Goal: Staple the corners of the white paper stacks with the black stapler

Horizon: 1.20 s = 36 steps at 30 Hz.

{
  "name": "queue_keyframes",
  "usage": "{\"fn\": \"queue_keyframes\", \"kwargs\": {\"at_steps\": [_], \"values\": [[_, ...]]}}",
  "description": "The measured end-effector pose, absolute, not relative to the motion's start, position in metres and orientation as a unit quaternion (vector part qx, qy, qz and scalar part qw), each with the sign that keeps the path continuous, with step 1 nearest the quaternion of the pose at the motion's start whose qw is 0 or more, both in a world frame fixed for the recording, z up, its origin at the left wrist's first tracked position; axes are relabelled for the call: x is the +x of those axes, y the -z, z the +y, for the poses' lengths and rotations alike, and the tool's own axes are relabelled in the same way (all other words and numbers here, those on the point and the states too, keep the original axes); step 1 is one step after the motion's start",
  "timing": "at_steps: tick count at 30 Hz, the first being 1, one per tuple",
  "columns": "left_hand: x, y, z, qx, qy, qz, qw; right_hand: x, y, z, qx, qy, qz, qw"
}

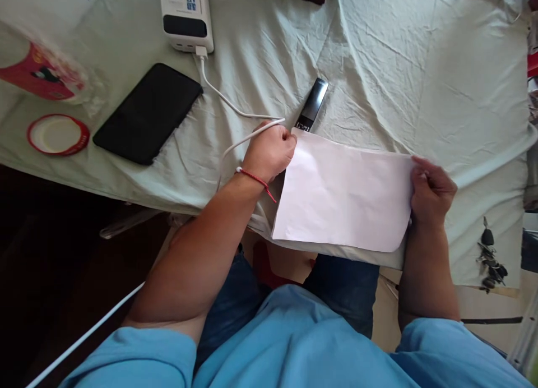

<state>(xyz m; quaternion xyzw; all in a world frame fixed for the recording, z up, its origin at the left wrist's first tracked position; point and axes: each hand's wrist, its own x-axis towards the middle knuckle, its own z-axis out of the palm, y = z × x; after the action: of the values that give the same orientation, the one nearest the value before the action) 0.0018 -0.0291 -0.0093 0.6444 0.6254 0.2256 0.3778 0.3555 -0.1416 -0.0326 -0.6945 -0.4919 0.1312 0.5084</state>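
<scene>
White paper [344,194], blank on its upper face, is held at the table's near edge. My left hand [273,149] is closed, pinching its upper left corner. At the upper right corner, my right hand [432,189] grips the paper with thumb and curled fingers. Whether it is one sheet or a thin stack I cannot tell. Just beyond the paper's top left corner lies a slim black device [311,103], its lower end next to the paper. A white cable [239,112] loops over my left wrist.
A pale green cloth [378,68] covers the table. To the left are a white power bank [187,23], a black tablet or large phone [147,113], a red-rimmed ring [58,134] and a red-and-clear package [42,74]. Keys [491,259] lie at the right edge.
</scene>
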Motion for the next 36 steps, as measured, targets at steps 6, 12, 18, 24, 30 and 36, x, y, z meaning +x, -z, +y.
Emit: {"fn": "queue_keyframes", "kwargs": {"at_steps": [6,12,18,24,30,36], "values": [[0.002,0.012,-0.028,0.673,-0.219,0.638,0.303,0.358,0.033,-0.147,-0.702,-0.158,-0.568,0.401],[0.003,0.015,-0.024,0.655,-0.234,0.658,0.288,0.356,0.030,-0.148,-0.720,-0.155,-0.554,0.388],[0.001,0.020,-0.016,0.659,-0.276,0.633,0.297,0.357,0.029,-0.147,-0.721,-0.160,-0.533,0.413],[0.003,0.025,-0.014,0.643,-0.303,0.624,0.325,0.356,0.028,-0.146,-0.725,-0.169,-0.516,0.425],[0.002,0.038,-0.007,0.589,-0.381,0.598,0.387,0.356,0.029,-0.145,-0.726,-0.160,-0.521,0.419],[0.005,0.034,-0.006,0.581,-0.375,0.623,0.366,0.358,0.030,-0.145,-0.728,-0.158,-0.529,0.406]]}}
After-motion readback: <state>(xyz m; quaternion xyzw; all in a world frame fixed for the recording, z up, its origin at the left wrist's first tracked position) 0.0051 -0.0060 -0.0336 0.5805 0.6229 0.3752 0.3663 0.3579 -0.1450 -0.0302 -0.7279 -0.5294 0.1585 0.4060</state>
